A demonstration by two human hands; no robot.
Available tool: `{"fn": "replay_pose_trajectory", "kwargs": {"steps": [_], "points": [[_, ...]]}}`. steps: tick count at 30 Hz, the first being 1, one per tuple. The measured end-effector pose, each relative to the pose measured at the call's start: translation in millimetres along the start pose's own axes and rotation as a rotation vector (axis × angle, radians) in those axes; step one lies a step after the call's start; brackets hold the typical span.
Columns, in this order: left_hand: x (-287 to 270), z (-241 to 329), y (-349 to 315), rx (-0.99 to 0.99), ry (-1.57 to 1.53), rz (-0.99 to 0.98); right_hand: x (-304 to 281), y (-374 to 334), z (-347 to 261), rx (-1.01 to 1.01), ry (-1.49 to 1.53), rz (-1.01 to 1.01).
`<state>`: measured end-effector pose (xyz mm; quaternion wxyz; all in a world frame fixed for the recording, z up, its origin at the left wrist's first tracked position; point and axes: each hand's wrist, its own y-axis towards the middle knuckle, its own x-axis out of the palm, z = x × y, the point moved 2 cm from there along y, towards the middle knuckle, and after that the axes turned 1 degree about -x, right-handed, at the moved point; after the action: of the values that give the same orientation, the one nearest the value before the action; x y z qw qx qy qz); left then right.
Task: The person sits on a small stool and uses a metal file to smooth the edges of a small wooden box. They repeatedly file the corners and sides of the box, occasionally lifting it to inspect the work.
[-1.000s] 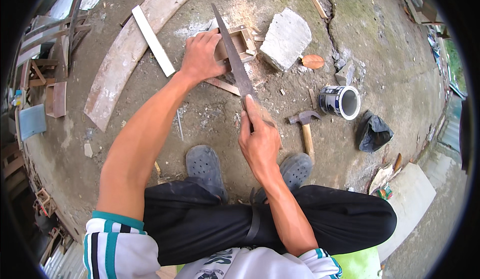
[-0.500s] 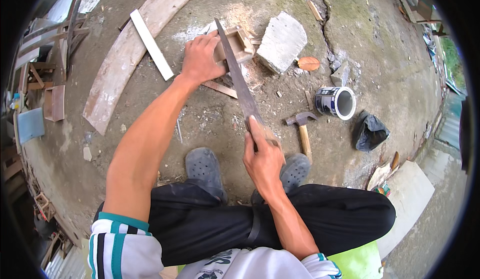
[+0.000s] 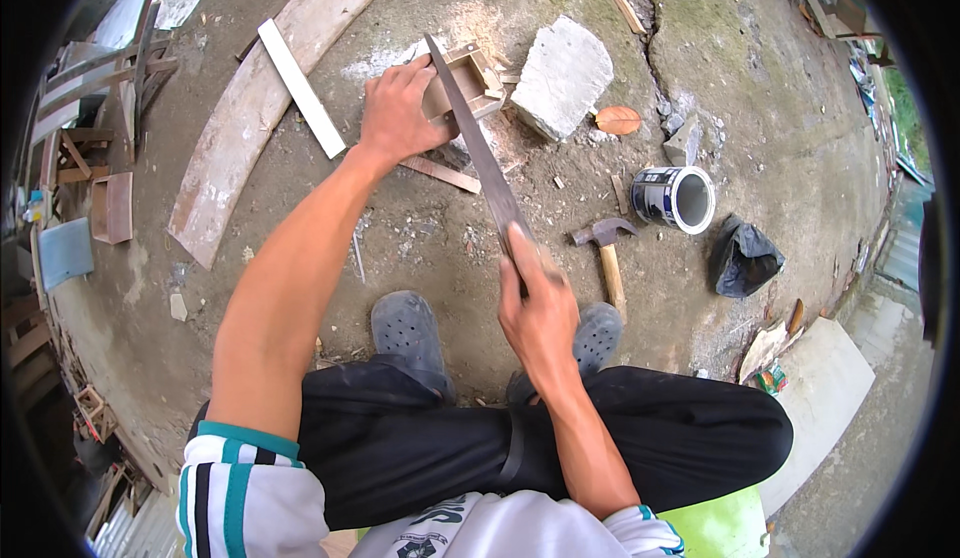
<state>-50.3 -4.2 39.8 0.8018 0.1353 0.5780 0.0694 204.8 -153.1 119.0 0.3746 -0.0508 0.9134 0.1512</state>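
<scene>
1. Right hand (image 3: 538,303): closed round the handle of a handsaw with a long, tapering, dark grey metal blade (image 3: 485,168); index finger laid forward along the handle toward the blade. Handle mostly hidden by the hand.
2. Left hand (image 3: 398,113): gripping the left end of a small, open-topped, pale brown wooden box (image 3: 487,106), fingers over the far side, thumb at the near side.
3. Box location: on the ground ahead of the person, its open side facing up. Blade crosses over its left part, tip close to the left fingers. Contact between teeth and wood: cannot tell.
4. Just right of the box: a rough, light grey stone block (image 3: 565,78). Beside the block's lower right, a dry orange-brown leaf (image 3: 618,120).
5. Near side of the box: a thin, flat brown wooden strip (image 3: 440,174) on the ground. Beyond the box, a patch of pale sawdust (image 3: 478,23).
6. Left of the left hand: a long, curved, weathered brown board (image 3: 235,148), with a narrow white straight strip (image 3: 302,88) lying across its edge.
7. Right of the right hand: a claw hammer with dark metal head and light wooden handle (image 3: 613,276); beyond it, a tipped, open cylindrical metal can (image 3: 653,195), then a crumpled black plastic bag (image 3: 745,258).
</scene>
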Motion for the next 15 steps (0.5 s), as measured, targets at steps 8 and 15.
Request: {"fn": "replay_pose_trajectory", "kwargs": {"steps": [8,15], "points": [[1.5,-0.9,-2.7,0.004,-0.023,0.007,-11.1,24.8,-11.1,0.325,-0.026,-0.318],[0.0,3.0,1.0,0.021,0.02,0.01,10.7,51.1,-12.1,0.349,-0.059,-0.33]]}}
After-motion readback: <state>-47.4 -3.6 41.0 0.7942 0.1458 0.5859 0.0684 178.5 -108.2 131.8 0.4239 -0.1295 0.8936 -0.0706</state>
